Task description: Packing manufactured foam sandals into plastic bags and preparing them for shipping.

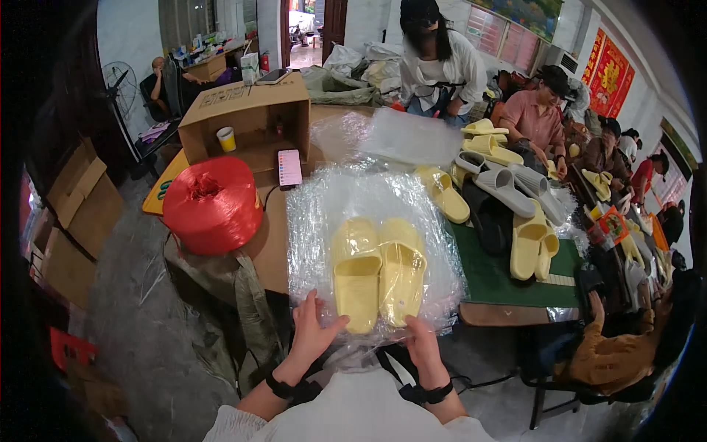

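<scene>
A pair of pale yellow slippers, the left slipper (357, 287) and the right slipper (402, 276), lies side by side inside a clear plastic bag (368, 195), heels toward me. My left hand (315, 324) holds the near left edge of the bag, its thumb by the left slipper's heel and its index finger stretched along the plastic. At the near right edge, my right hand (423, 342) grips the bag beside the other heel, with some of its fingers hidden. Under this bag spread more sheets of clear plastic.
A big red twine roll (212, 205) stands left, by an open cardboard box (247, 121) with a yellow-white cup (226, 139). A phone (289, 169) lies beside it. Loose yellow and grey slippers (504, 191) crowd the green mat (482, 283) at right. Several people sit or stand beyond.
</scene>
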A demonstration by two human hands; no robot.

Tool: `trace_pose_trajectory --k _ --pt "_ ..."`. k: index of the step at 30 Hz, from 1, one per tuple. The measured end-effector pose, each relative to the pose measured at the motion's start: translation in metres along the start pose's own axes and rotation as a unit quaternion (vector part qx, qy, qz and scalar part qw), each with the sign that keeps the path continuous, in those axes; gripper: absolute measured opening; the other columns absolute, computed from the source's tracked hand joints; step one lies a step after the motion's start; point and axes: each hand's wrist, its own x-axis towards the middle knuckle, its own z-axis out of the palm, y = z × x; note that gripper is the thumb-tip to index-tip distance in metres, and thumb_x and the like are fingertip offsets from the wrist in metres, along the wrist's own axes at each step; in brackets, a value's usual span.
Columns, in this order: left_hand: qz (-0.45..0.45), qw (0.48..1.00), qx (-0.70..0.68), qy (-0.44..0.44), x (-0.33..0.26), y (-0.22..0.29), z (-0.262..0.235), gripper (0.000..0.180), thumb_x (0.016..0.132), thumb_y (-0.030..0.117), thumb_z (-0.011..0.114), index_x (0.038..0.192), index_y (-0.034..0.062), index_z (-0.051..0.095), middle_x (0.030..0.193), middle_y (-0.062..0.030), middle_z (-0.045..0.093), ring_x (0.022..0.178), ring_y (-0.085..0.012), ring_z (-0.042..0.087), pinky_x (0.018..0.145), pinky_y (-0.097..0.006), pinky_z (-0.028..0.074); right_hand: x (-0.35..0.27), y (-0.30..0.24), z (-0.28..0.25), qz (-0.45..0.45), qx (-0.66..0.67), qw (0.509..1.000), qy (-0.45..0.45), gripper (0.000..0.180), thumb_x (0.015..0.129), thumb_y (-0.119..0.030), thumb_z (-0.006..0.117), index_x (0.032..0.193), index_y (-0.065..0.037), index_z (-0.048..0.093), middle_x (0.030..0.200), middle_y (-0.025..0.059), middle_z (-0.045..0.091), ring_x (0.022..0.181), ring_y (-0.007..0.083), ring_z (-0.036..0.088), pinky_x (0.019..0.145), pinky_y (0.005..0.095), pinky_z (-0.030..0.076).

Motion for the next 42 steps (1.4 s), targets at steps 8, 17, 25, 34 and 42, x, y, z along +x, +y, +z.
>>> trace_pose_trajectory --k 8,17,25,34,42 --pt "-0.269 0.745 -0.573 -0.209 0.015 0.021 -0.035 0.037 0.094 0.017 0.069 0.122 -0.0062 0.063 0.107 -0.0063 0.071 0.091 -0.0116 0.064 0.083 -0.027 0.05 -0.02 -0.001 0.003 -0.005 0.035 0.993 -0.113 0.033 0.095 -0.005 0.059 0.127 0.003 0.057 0.112 0.0117 0.069 0.101 0.0221 0.068 0.076 0.0347 0.06" --pt "-0.257 0.68 -0.669 -0.155 0.02 0.019 -0.052 0.038 0.095 0.012 0.062 0.127 -0.0071 0.059 0.118 -0.0118 0.069 0.106 -0.0189 0.067 0.094 -0.032 0.052 -0.03 -0.011 0.017 -0.243 -0.23 0.942 -0.003 0.025 0.089 -0.006 0.068 0.112 0.004 0.066 0.099 0.0055 0.071 0.089 0.012 0.065 0.077 0.0301 0.053" --pt "-0.244 0.637 -0.703 -0.2 -0.008 0.048 -0.026 0.048 0.096 0.011 0.06 0.14 -0.0003 0.046 0.134 -0.0087 0.058 0.121 -0.0222 0.059 0.103 -0.037 0.047 -0.045 -0.008 0.045 -0.38 -0.449 0.809 -0.011 0.051 0.081 -0.019 0.078 0.122 -0.001 0.051 0.096 0.0188 0.071 0.087 0.0338 0.073 0.073 0.0393 0.055" --pt "-0.237 0.658 -0.711 -0.073 0.009 0.011 -0.065 0.048 0.093 0.009 0.059 0.138 -0.0022 0.047 0.128 -0.0126 0.061 0.117 -0.0265 0.062 0.1 -0.04 0.051 -0.037 -0.053 0.062 -0.417 -0.537 0.679 -0.278 0.069 0.076 -0.035 0.082 0.132 -0.004 0.055 0.128 0.0214 0.057 0.126 0.0441 0.049 0.105 0.0497 0.041" --pt "-0.259 0.707 -0.585 0.3 -0.029 -0.105 -0.172 0.048 0.1 0.02 0.06 0.142 0.0023 0.044 0.134 -0.0121 0.058 0.121 -0.0271 0.059 0.099 -0.042 0.051 0.048 -0.045 0.016 -0.406 -0.658 0.633 -0.043 0.067 0.082 -0.034 0.076 0.138 -0.006 0.053 0.141 0.0202 0.051 0.135 0.0424 0.042 0.111 0.0522 0.034"
